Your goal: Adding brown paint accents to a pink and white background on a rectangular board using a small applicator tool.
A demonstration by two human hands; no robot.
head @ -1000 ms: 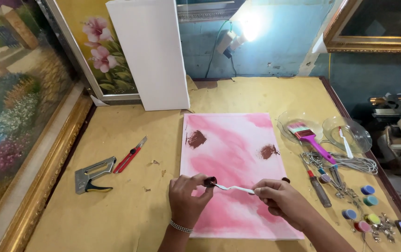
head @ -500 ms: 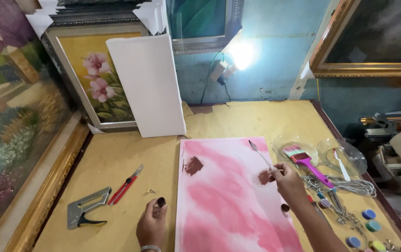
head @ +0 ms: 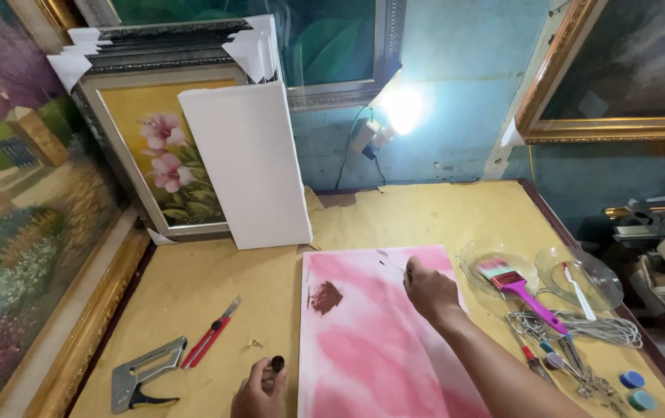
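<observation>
Head view: looking down over a paper-covered surface (head: 394, 213) set among framed paintings.
Canvas: a pink-washed canvas (head: 379, 340) lies flat at the middle of the surface, with a dark reddish-brown paint patch (head: 324, 297) near its upper left.
Right hand: the right hand (head: 429, 290) reaches over the canvas's upper part, grip closed on a thin tool (head: 391, 265) whose tip shows just beyond the fingers; what kind of tool cannot be told.
Left hand: the left hand (head: 261, 391) rests at the bottom edge just left of the canvas, grip pinched on a small dark round cap (head: 277, 363).
Left of canvas: a red utility knife (head: 211, 335) and a grey staple gun (head: 145, 374) lie near each other on the surface.
Right of canvas: a purple-handled flat brush (head: 520, 287) rests in a clear dish (head: 478, 259); a second clear dish (head: 599, 290) sits beside it, with a coil of grey cord (head: 580, 327) just below.
Behind: a blank white canvas (head: 251, 166) leans upright against a framed flower painting (head: 158, 159).
</observation>
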